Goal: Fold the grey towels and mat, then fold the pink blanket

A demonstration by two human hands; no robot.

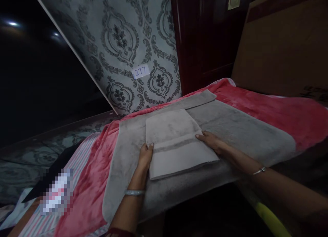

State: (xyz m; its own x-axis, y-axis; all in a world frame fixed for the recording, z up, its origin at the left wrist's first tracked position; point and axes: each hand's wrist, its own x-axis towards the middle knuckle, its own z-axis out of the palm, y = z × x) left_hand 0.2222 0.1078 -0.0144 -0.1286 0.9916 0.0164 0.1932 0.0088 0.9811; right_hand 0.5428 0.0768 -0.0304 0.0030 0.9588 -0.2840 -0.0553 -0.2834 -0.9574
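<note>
A small folded grey towel (174,141) lies on top of a larger grey towel (238,131) spread over a pink blanket (269,108). My left hand (145,156) grips the small towel's left edge, fingers curled over it and thumb side underneath. My right hand (211,141) rests at its right edge, fingers curled onto the fabric. Each wrist wears a silver bangle.
A patterned grey wallpaper wall (123,42) with a paper tag reading 277 (141,71) stands behind. Dark wooden furniture (205,35) and a brown board (282,45) are at the back right. A striped sheet (77,161) lies at left; a yellow-green object (269,220) sits low right.
</note>
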